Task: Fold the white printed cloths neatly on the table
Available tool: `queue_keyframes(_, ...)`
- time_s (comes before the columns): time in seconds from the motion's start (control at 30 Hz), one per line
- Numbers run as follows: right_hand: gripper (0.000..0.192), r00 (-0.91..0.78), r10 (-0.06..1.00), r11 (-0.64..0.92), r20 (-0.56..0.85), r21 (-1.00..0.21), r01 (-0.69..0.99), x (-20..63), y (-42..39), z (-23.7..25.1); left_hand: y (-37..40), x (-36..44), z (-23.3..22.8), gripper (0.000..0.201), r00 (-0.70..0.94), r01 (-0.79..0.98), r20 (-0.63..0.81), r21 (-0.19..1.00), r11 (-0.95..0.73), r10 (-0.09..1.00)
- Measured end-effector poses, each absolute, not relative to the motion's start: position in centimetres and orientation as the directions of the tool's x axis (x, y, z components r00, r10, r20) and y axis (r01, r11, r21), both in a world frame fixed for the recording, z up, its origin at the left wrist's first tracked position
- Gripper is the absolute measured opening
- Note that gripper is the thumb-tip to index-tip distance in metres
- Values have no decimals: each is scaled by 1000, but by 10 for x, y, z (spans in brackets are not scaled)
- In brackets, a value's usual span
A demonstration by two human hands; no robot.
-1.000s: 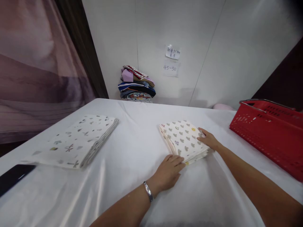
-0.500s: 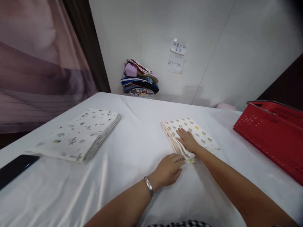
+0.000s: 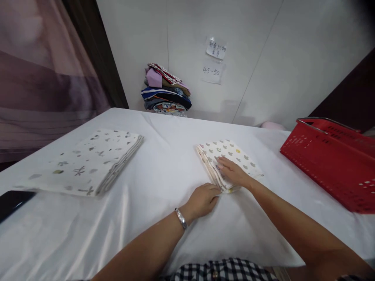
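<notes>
A folded white cloth (image 3: 231, 150) with grey mushroom-like shapes and a few yellow and red ones lies on the white-covered table (image 3: 172, 156). My right hand (image 3: 234, 171) rests on its top near the front, fingers stretched out. At the cloth's near left corner is my left hand (image 3: 204, 199), its fingers curled and pressed together on the layered edge; the fingertips are partly hidden. A silver bracelet (image 3: 181, 218) circles the left wrist. Farther left lies a larger folded white cloth (image 3: 99, 160) with grey and olive plant prints, untouched.
A red perforated basket (image 3: 328, 164) with a metal handle stands at the right. Beside the left cloth lies a flat black object (image 3: 14, 203). Behind the table's far edge, a pile of folded fabrics (image 3: 166, 91) stands against the wall. Two paper notes (image 3: 213, 58) hang there.
My left fingers have closed in at the near corner of the cloth. My right hand has shifted slightly toward the front edge, its fingers closer together. The camera view has moved a little.
</notes>
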State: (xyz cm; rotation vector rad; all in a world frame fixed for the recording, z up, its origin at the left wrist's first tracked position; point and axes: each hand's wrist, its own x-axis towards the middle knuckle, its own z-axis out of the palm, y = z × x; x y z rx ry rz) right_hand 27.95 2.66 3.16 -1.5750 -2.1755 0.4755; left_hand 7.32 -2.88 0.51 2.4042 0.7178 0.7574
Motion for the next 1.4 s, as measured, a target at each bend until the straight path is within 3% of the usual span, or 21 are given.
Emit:
queue_keyframes(0.07,48,-276,939,343,206,-477,809,276,0,34,-28,74,5,22,703,330,349,612,-719,620)
queue_keyframes(0.2,52,-344,892,428,292,-307,850,272,-42,25,-27,75,4,19,697,358,332,607,-709,636)
queue_keyframes(0.43,48,-364,849,434,383,-113,894,266,-53,5,-27,76,3,18,689,377,314,615,-693,653)
queue_keyframes(0.7,37,-342,806,451,483,-126,884,271,-48,7,-28,73,3,17,680,376,319,621,-688,660)
queue_keyframes(0.83,40,-365,734,478,573,-53,877,286,-44,16,-28,73,3,17,678,375,321,621,-688,661)
queue_keyframes(1.0,45,-515,696,583,500,24,812,287,-44,7,-28,74,4,17,674,376,322,626,-683,665)
queue_keyframes(1.17,48,-484,693,593,534,-40,804,283,-47,-1,-28,73,4,16,671,371,316,640,-673,670)
queue_keyframes(1.4,50,-514,687,619,514,-43,784,283,-48,-9,-28,73,6,17,659,381,287,669,-638,695)
